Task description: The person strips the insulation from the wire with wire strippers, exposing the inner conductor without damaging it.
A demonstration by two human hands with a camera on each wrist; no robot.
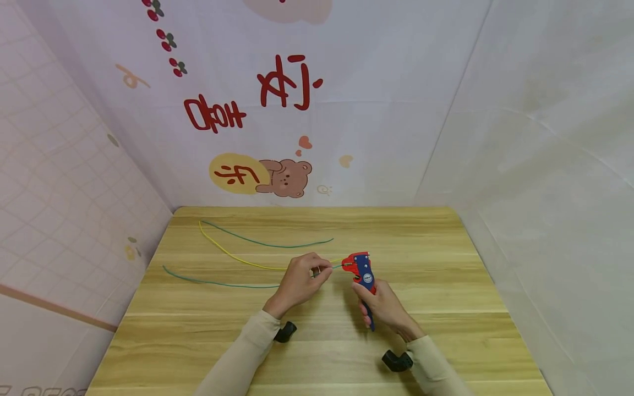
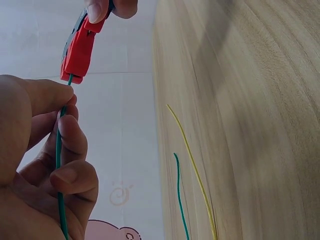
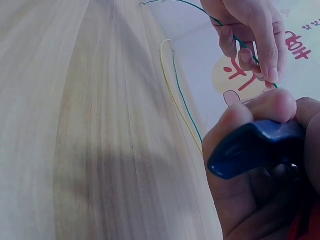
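Gripping the red-and-blue wire stripper [image 1: 364,267] firmly, the right hand [image 1: 387,307] could, by tilting it, nick the green wire [image 2: 61,202], which enters the tool's red nose [image 2: 80,55] and is pinched just outside by the left hand [image 1: 301,276].

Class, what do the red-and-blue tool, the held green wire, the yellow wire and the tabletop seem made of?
Tool: probably plastic, its blue handle catching a glossy highlight.
Green wire and yellow wire: likely plastic-coated, evenly coloured, smoothly bending; inside not visible.
Tabletop: wood or laminate, fairly matt, with streaky grain.
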